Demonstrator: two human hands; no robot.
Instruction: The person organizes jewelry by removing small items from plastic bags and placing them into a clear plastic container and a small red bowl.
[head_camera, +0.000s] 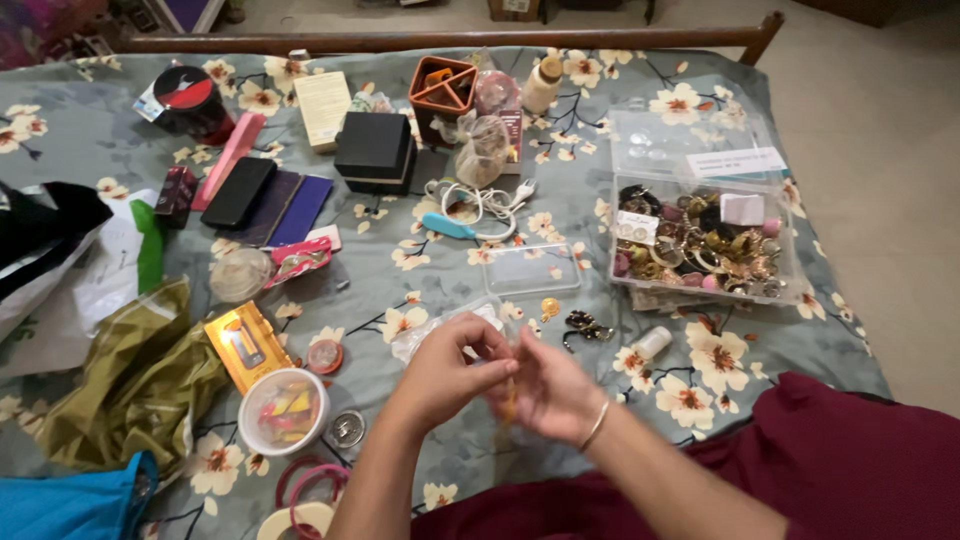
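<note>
Head view looks down on a bed with a grey flowered sheet strewn with small goods, and near the middle the left hand and right hand meet, fingertips pinched narrow on a small orange-gold piece held between them just above the sheet (too blurred to tell what kind of trinket it is). A thing that small, gripped only at the fingertips, could slip and be hard to find on the patterned cloth, or roll among the loose bits just beyond the hands: a gold bead-like item and a dark ornament. An elbow swung wide could also knock the round white tub at near left, which holds red and yellow pieces. At right stands a clear plastic box, lid back, heaped with gold, brown and pink bangles and rings. A small flat clear case beyond the hands looks empty. Farther off, an orange divided holder has something orange in one compartment, and a closed black box hides its contents.
</note>
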